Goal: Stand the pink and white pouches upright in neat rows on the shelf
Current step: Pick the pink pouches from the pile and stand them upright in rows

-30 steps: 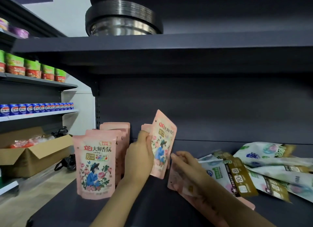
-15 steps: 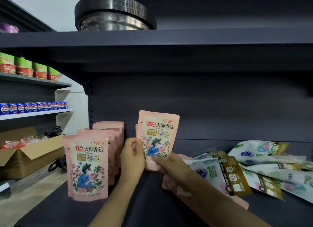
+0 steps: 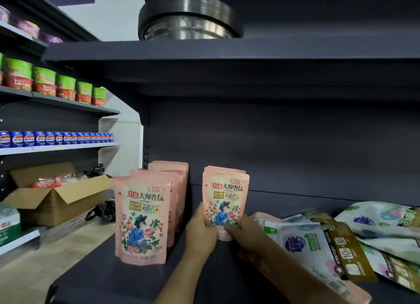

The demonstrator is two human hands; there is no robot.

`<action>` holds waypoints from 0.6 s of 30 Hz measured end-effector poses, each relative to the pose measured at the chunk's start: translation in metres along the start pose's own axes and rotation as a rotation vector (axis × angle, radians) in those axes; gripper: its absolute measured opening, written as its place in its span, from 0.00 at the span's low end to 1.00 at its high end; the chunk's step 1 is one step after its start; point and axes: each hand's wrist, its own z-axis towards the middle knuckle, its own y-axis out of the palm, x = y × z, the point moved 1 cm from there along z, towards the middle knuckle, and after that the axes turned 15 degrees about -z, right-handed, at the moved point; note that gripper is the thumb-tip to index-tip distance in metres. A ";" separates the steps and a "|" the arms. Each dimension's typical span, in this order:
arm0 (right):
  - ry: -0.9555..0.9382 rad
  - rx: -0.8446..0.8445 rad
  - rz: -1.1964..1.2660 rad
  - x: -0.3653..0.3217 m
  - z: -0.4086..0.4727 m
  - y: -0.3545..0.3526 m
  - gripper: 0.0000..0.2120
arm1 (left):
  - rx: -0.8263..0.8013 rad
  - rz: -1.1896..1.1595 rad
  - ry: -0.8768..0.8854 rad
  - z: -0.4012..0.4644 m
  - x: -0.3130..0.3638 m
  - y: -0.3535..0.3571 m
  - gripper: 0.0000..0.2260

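Note:
A pink pouch (image 3: 225,199) with a flower print stands upright on the dark shelf (image 3: 127,278), with another pink pouch close behind it. My left hand (image 3: 200,233) grips its lower left edge and my right hand (image 3: 245,233) pinches its lower right corner. To the left, a row of several pink pouches (image 3: 143,219) stands upright, front to back. White and green pouches (image 3: 313,247) lie flat in a heap on the right, and a pink pouch (image 3: 261,216) lies under my right arm.
The shelf's back panel (image 3: 284,149) rises behind the pouches, with an upper shelf board (image 3: 227,51) overhead carrying stacked metal bowls (image 3: 188,19). At left an open cardboard box (image 3: 56,197) sits on the floor, beside shelves of cans (image 3: 56,138) and cups (image 3: 45,81).
The held pouch turned from edge-on to face forward and came down upright onto the shelf. My right hand left the lying pouches and took its lower right corner.

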 end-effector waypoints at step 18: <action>0.072 0.130 -0.257 0.001 -0.002 0.009 0.18 | -0.056 0.083 -0.103 0.011 -0.023 -0.003 0.31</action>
